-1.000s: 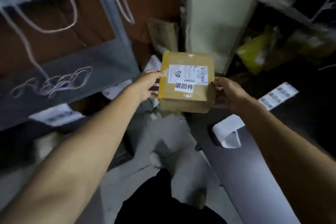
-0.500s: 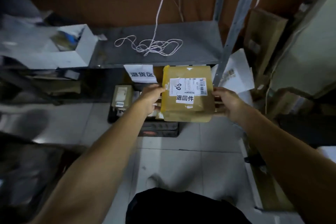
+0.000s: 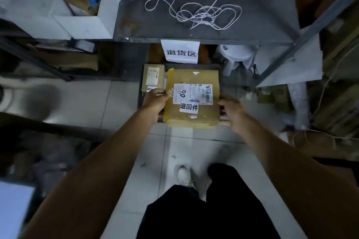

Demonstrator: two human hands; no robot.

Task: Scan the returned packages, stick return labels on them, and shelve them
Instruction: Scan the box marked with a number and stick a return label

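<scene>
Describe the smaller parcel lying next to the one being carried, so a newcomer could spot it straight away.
Find the grey metal shelf with the tangled white cord and the paper sign hanging from its front edge. Below the sign, low down, lies the small brown parcel, just left of the big box held in both hands. It is narrower and duller than the box, with one pale label.

My fingers are hidden behind the sides of the package (image 3: pixel 191 101), so only the backs of my left hand (image 3: pixel 154 103) and right hand (image 3: pixel 231 111) show. The small print on its shipping label (image 3: pixel 196 93) is too fine to read. The near left corner is blurred.
</scene>
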